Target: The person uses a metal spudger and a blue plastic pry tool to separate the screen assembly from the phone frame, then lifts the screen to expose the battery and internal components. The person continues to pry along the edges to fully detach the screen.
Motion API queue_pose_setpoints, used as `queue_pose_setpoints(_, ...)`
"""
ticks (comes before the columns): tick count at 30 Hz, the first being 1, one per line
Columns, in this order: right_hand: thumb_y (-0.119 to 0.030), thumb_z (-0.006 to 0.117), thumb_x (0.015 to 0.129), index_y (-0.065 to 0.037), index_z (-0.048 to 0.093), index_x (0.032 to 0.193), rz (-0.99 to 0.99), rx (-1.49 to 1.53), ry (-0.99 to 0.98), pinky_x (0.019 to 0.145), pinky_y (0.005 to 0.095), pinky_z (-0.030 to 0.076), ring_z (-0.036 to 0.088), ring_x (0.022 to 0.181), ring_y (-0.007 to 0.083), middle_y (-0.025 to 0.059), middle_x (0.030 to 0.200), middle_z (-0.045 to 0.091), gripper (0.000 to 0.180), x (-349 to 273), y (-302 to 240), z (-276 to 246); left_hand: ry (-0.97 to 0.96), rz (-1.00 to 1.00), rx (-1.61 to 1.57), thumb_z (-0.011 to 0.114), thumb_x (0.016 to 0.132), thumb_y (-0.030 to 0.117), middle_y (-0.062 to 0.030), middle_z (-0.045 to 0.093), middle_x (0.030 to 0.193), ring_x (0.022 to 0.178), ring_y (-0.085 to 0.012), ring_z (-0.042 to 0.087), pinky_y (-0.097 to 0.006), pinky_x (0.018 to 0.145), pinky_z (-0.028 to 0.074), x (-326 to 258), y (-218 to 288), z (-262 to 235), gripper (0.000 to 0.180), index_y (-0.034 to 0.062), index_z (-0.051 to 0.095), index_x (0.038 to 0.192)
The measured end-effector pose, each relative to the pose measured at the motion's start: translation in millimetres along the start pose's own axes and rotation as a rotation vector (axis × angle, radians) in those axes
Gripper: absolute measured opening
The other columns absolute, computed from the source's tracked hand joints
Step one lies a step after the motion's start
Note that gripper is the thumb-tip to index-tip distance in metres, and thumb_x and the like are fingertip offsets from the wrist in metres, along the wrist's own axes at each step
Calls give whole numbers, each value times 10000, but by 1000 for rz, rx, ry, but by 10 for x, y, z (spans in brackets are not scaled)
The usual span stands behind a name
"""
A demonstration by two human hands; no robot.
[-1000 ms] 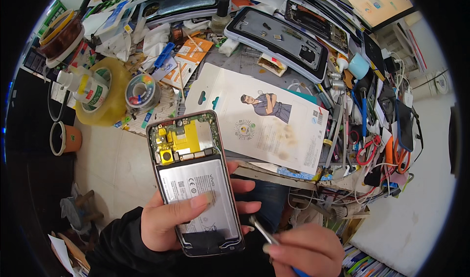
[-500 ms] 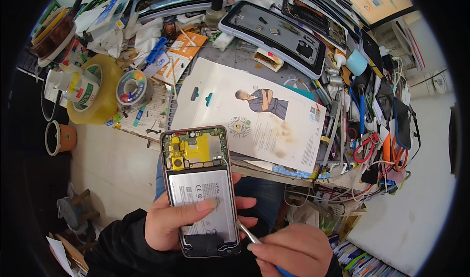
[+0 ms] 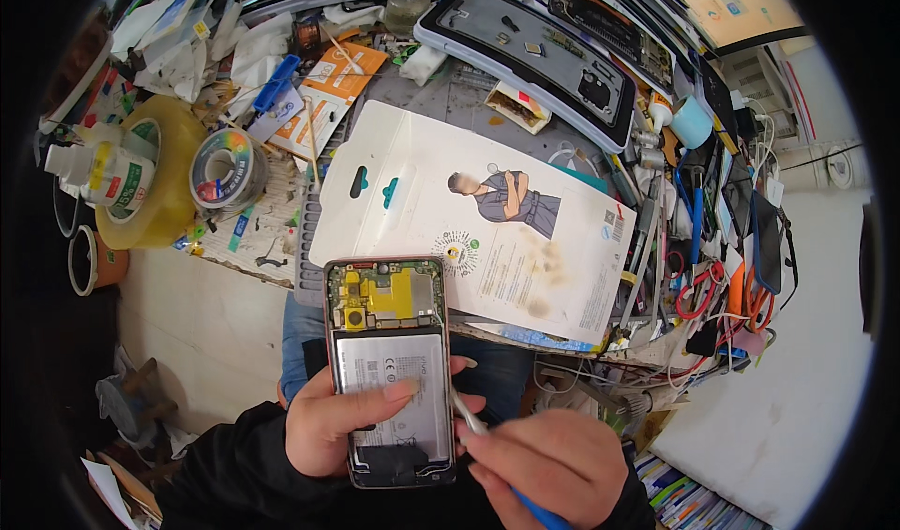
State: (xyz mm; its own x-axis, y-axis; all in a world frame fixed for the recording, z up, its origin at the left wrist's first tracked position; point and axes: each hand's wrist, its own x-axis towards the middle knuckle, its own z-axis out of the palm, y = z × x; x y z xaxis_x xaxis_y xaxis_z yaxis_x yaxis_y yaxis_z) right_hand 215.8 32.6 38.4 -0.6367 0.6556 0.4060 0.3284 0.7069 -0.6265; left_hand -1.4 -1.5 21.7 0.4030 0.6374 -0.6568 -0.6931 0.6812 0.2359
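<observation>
An opened smartphone (image 3: 433, 338) is in my left hand (image 3: 323, 427), tilted slightly with its top toward the bench. My left thumb lies across the silver battery (image 3: 375, 354), and my fingers wrap under to the right edge. The circuit board (image 3: 398, 298) above the battery is partly covered in yellow. Black tape covers the lower end of the battery. My right hand (image 3: 558, 460) is closed around a slim hand tool (image 3: 472, 419) with a metal shaft and blue handle. Its tip is at the phone's right side edge; whether it touches is hard to tell.
A flattened white cardboard package (image 3: 375, 211) lies on the cluttered bench. Solder wire (image 3: 227, 172), clear tape (image 3: 178, 146) and a white bottle (image 3: 112, 174) stand left. A phone part with small pieces (image 3: 525, 66) lies at the back; pliers and cables crowd the right.
The phone has shifted slightly right and down in view, and the bench has shifted a little left. My right hand has changed angle slightly, with the tool's tip higher along the phone's side.
</observation>
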Motion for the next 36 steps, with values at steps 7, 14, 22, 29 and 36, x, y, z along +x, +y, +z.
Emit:
queue_pose_setpoints(7,-2,786,801,-10,734,1078,55,60,-90,541,368,503,635,622,280,116,860,661,282,146,-74,-86,-31,-120,-59,656,912,122,-307,603,1340,1223,-525,613,-640,1043,514,19,80,-69,649,-66,409,1481)
queue_pose_setpoints(14,25,787,795,-10,738,1076,60,65,-47,526,350,488,640,615,266,111,855,663,288,-23,14,-43,-12,-107,-50,678,919,146,-278,565,1406,1265,-529,584,-656,1047,507,36,56,-99,681,-21,388,1513)
queue_pose_setpoints(22,27,800,782,-2,742,1057,46,52,-126,532,354,492,633,610,278,130,853,659,283,86,-21,-72,-36,-62,-77,683,920,168,-286,560,1403,1248,-495,604,-646,1020,533,58,44,-95,674,-21,406,1505)
queue_pose_setpoints(29,-43,713,891,-1,728,956,348,193,78,643,353,524,652,711,274,163,898,696,79,188,-139,-160,-95,-157,-88,679,939,201,-326,502,1465,1211,-492,629,-618,1011,543,26,101,-125,714,-22,371,1543)
queue_pose_setpoints(36,-19,654,911,-2,734,971,618,306,-88,733,347,530,669,850,280,151,907,682,101,103,-141,-122,-111,-142,-57,681,925,183,-316,494,1489,1315,-468,568,-593,1080,503,6,74,-96,720,-19,376,1545)
